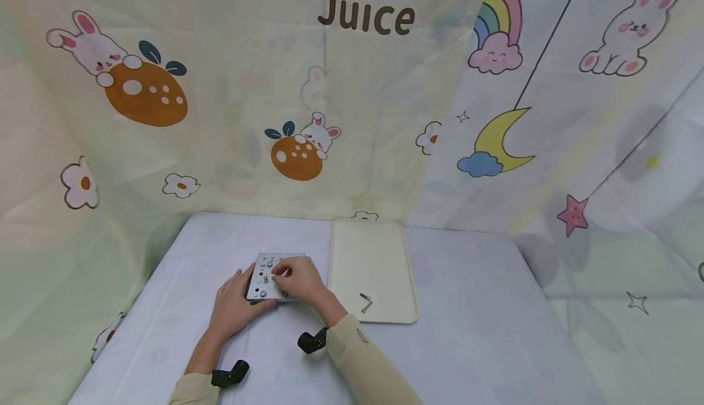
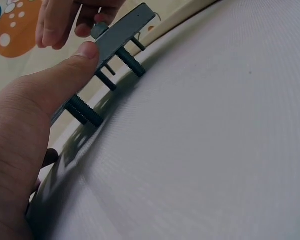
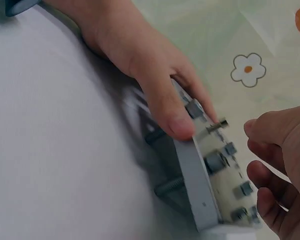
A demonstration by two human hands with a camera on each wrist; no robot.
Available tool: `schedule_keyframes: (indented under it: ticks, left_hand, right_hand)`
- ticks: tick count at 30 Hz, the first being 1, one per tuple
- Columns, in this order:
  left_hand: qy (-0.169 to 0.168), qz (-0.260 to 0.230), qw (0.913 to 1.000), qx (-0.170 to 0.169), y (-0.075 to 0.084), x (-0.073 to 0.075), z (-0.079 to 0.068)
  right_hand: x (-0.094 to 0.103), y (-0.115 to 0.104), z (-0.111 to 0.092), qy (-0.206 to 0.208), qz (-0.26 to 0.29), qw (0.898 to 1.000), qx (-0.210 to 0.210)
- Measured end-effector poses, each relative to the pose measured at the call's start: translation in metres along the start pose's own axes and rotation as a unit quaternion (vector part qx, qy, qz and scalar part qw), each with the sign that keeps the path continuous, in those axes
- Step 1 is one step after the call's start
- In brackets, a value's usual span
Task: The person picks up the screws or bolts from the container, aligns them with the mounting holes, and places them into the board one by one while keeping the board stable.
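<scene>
A silver metal plate with holes sits on the table, bolts standing in its top. Below it, threaded shanks stick out underneath. My left hand grips the plate, thumb on the near edge and fingers along the left side. Over the plate hovers my right hand, fingers loosely bent. In the right wrist view, its fingertips are apart from the bolts and nothing shows between them. A small brassy screw stands up from the plate near the left thumb, facing the right fingertips.
Right of the plate lies a cream tray with a raised rim. Two loose screws lie near its front. A white cloth covers the table, and a printed curtain hangs behind. Each wrist wears a black camera.
</scene>
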State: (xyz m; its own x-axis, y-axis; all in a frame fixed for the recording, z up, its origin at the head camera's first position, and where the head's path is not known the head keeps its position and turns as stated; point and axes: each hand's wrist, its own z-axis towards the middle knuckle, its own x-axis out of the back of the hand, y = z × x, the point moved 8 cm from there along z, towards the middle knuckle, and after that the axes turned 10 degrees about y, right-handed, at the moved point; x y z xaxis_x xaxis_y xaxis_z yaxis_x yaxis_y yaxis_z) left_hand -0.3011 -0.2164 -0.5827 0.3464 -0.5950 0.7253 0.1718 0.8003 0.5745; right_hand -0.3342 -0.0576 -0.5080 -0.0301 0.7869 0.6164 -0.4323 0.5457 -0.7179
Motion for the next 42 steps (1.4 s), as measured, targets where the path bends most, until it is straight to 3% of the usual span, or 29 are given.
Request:
schedule_keyframes:
  ticks: [15,19,22,25,31,42]
  left_hand:
    - [0.015,-0.011,0.9998,-0.009,0.004,0.007,0.0]
    - [0.015,-0.053,0.9969,0.056,-0.001,0.009,-0.001]
    - [0.034,-0.09,0.9867,0.131,-0.007,0.011,-0.002]
    - [0.06,-0.092,0.9792,0.171,-0.011,0.012,0.0]
    - [0.098,-0.078,0.9738,0.189,-0.01,0.012,0.007]
    - [0.084,-0.094,0.9747,0.184,-0.005,0.009,0.01]
  right_hand:
    - [0.067,0.038,-0.029,0.038,-0.026,0.999,-0.013]
    - [0.078,0.049,-0.042,0.047,-0.023,0.998,-0.02]
    - [0.082,0.058,-0.05,0.047,-0.027,0.998,-0.031]
    - [0.084,0.063,-0.052,0.046,-0.029,0.998,-0.033]
    - [0.088,0.069,-0.051,0.055,-0.024,0.997,-0.037]
    - [0.094,0.078,-0.063,0.074,-0.012,0.996,-0.039]
